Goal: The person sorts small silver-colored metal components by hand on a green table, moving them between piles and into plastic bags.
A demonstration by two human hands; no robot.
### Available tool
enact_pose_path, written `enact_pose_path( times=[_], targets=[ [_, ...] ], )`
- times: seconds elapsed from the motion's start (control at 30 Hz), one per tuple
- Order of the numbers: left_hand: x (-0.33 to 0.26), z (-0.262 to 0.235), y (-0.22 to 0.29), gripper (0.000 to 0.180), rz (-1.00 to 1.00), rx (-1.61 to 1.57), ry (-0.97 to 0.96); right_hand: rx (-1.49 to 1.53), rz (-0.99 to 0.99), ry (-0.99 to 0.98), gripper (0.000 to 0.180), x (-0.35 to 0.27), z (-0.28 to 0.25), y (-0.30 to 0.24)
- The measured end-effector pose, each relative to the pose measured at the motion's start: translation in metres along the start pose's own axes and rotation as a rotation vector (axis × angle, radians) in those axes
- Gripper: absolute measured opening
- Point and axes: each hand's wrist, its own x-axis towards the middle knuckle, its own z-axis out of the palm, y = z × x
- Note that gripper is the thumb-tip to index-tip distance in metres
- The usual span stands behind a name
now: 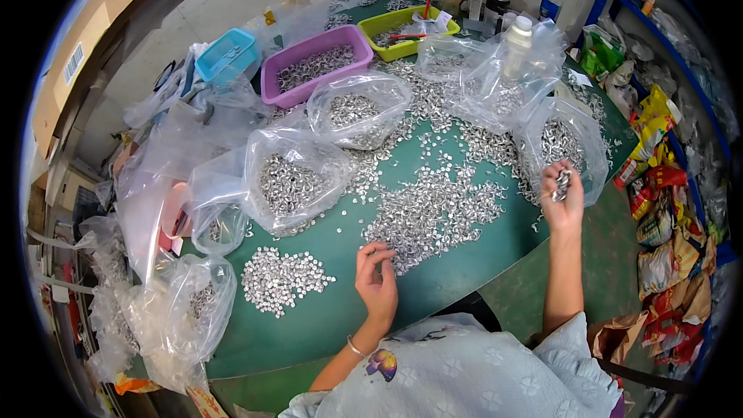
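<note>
The right hand [569,200] has its fingers curled up around a small handful of metal pieces [562,183], some of which show above the fingertips. It is raised at the near side of an open plastic bag [594,156] of similar pieces, close to the desk's right corner. A loosened grip could drop pieces over the near edge onto the floor [592,271], since the hand is so close to that edge. The bag's soft mouth could also fold in if a wrist brushes it.

The left hand [377,282] has its fingers half bent at the near-left border of the big loose pile [441,209], mid-desk; whether they pinch anything, I cannot tell. A careless sweep there could push pieces toward the small pile [282,280] near the desk's front left and mix the two.

Farther out, two open bags [298,178] [356,112] slump left of the big pile, and a tug on their thin plastic might spill them. Toward the far edge, the purple bin [288,99] and the yellow-green tray [398,53] look steadier, while the white bottle [518,42] might topple if the plastic around it is pulled.
</note>
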Motion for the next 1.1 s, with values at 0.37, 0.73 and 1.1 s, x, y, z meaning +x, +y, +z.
enact_pose_path(
  times=[0.37, 0.73, 1.1],
  targets=[
    [-0.002, 0.002, 0.001, 0.019, -0.081, -0.022, -0.014, 0.102, -0.155, 0.272, 0.016, 0.063, -0.007, -0.071],
    [-0.002, 0.0, -0.006, 0.017, 0.002, 0.143, -0.045, -0.361, -0.516, 0.31, 0.023, 0.094, 0.011, -0.058],
    [-0.001, 0.01, -0.015, 0.07, 0.153, 1.11, -0.468, -0.897, -0.711, 0.117, 0.035, 0.047, 0.019, -0.03]
  ],
)
